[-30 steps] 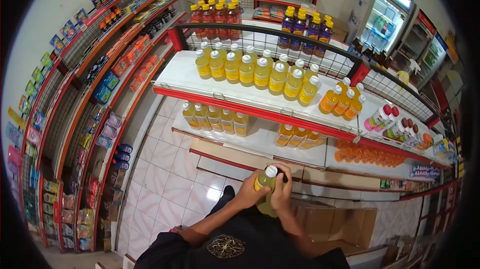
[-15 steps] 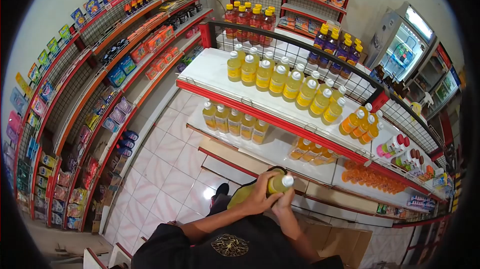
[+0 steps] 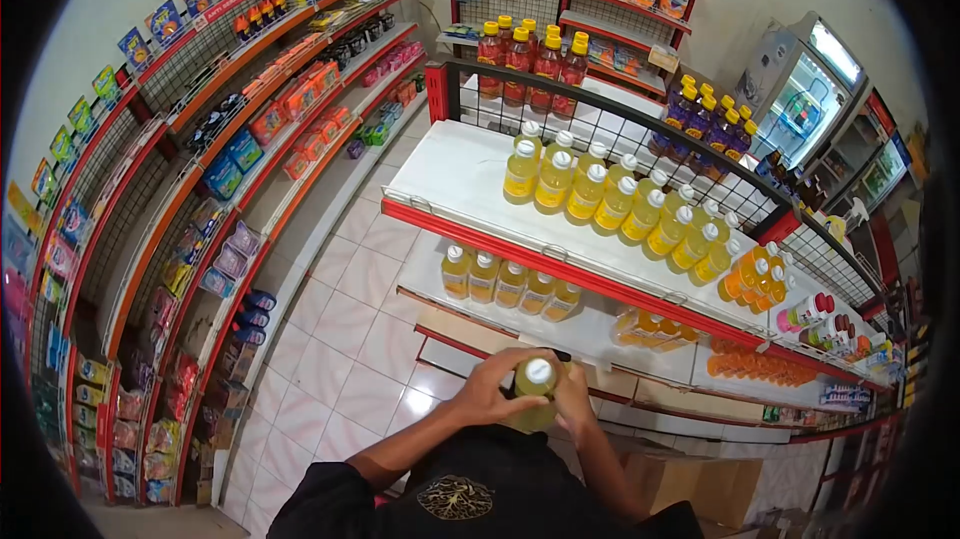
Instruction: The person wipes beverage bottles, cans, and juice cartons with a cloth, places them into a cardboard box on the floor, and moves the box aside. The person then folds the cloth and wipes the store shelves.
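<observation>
Head view: in front of the upper shelf, a white-capped bottle of yellowish liquid is grasped by the left hand; whether it is gripped also by the right hand cannot be told. Two-handed handling seems the present step; steady support would be required by any next move.

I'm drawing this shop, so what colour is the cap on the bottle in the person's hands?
The bottle cap is white; the head view shows it best.
</observation>
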A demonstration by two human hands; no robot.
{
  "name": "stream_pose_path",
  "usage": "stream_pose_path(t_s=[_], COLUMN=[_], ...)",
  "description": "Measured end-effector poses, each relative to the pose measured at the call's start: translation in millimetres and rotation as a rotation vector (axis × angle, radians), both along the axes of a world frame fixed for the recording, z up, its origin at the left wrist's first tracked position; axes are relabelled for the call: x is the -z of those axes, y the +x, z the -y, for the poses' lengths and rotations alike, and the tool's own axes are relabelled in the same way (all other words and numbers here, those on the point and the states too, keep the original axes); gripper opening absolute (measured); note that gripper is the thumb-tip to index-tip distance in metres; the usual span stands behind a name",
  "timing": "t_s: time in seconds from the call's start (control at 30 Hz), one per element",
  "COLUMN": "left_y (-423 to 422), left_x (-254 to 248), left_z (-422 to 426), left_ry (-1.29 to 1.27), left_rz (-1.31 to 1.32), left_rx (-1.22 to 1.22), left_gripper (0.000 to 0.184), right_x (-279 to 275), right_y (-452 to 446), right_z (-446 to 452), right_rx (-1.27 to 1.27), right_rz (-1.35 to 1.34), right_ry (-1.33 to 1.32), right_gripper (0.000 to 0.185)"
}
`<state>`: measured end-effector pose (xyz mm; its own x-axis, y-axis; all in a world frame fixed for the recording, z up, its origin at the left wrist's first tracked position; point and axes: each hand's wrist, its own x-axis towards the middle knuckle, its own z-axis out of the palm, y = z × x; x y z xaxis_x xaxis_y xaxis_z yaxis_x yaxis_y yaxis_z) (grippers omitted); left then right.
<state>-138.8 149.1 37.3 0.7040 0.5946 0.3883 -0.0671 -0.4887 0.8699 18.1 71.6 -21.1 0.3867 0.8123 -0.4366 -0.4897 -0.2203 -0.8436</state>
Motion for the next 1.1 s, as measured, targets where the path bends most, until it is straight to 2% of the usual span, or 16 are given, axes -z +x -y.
stream_pose_path(t_s=[0.07,0.13,0.17,0.33,0.47,0.53,0.6,0.7,0.83,1.0,1.1], left_y=[-20.5,-38.7,-45.8,-24.1,14.7,30.7,43.8,60.9,76.9,75.5,66.4], left_x=[-8.8,-13.1,-21.5,-71.5,-82.9,-76.7,-71.4,-64.5,-54.6,-58.0,-51.9], left_z=[-31.7,-73.9,-99.5,-219.4,-284.3,-311.1,-325.3,-336.5,-342.6,-341.0,-350.4], left_ry=[-0.104,-0.153,-0.122,0.12,0.091,0.146,0.175,0.269,0.214,0.19,0.102], left_rz=[0.016,0.025,0.039,0.054,0.05,-0.106,-0.178,-0.286,-0.34,-0.378,-0.358], left_rx=[0.015,-0.044,-0.077,-0.324,-0.334,-0.32,-0.297,-0.239,-0.203,-0.195,-0.067], left_gripper=[0.066,0.066,0.067,0.066,0.066,0.064,0.063,0.065,0.071,0.075,0.074], right_x=[2.6,7.9,9.9,23.6,56.3,71.0,84.9,105.9,142.4,165.4,178.0], right_y=[-10.5,-20.2,-24.4,-54.1,-63.3,-58.5,-52.3,-44.2,-30.6,-26.4,-29.4], right_z=[-9.9,-14.6,-18.5,-27.6,-26.9,-20.5,-15.2,-6.3,17.7,49.6,61.5], right_rx=[-0.025,-0.025,-0.025,0.019,0.125,0.147,0.174,0.386,0.574,0.613,0.65], right_rz=[0.091,-0.126,-0.233,-0.378,-0.487,-0.448,-0.426,-0.355,-0.449,-0.424,-0.43], right_ry=[0.007,-0.023,-0.03,-0.084,-0.148,-0.134,-0.124,-0.113,-0.103,-0.177,-0.208], right_gripper=[0.025,0.022,0.021,0.022,0.022,0.023,0.025,0.024,0.027,0.023,0.024])
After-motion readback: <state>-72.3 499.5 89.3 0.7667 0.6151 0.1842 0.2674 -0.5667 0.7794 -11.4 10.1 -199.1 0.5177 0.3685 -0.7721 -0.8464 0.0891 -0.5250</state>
